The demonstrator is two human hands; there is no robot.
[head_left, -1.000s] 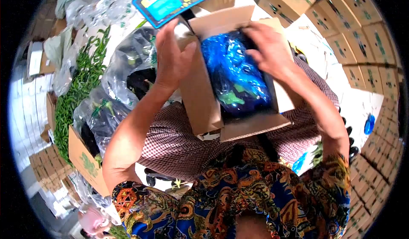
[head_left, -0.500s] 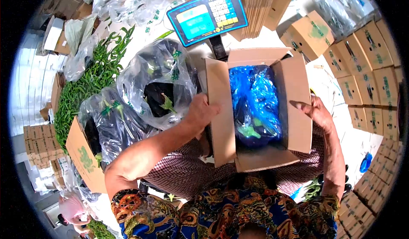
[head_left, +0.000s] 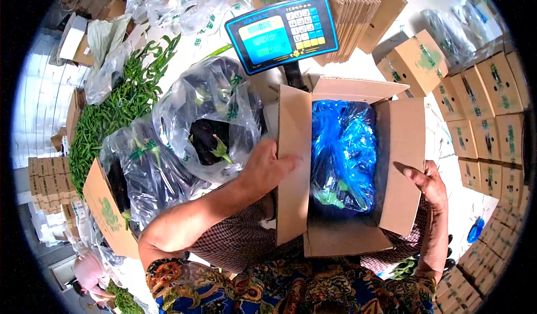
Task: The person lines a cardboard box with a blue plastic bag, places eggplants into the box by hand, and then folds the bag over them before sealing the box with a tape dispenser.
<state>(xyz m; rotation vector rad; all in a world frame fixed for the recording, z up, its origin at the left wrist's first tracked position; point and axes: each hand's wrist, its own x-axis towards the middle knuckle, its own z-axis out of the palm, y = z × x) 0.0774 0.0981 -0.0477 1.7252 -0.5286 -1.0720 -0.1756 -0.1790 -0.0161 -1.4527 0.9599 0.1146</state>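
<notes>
An open cardboard box (head_left: pixel 341 241) stands in front of my body, its flaps spread outward. Inside lies a blue plastic bag (head_left: pixel 349 146) with dark eggplants showing through. My left hand (head_left: pixel 268 168) grips the box's left flap, thumb on the inner face. On the opposite side, my right hand (head_left: pixel 429 184) holds the right flap, thumb on top and the other fingers mostly behind it. Just beyond the box is a scale display (head_left: pixel 282 34) with lit blue screens. A clear bag of eggplants (head_left: pixel 210 112) sits to the left of my left hand.
Green peppers (head_left: pixel 120 101) are heaped at the left, near another bag of eggplants (head_left: pixel 159 168) in a carton. Flattened cardboard (head_left: pixel 347 17) stands behind the scale. Closed boxes (head_left: pixel 486 112) are stacked at the right. Another person (head_left: pixel 89 272) is at the lower left.
The box, with both hands on its flaps, has come closer to my body and slightly right. Both hands keep their hold. The scale display appears lower and larger.
</notes>
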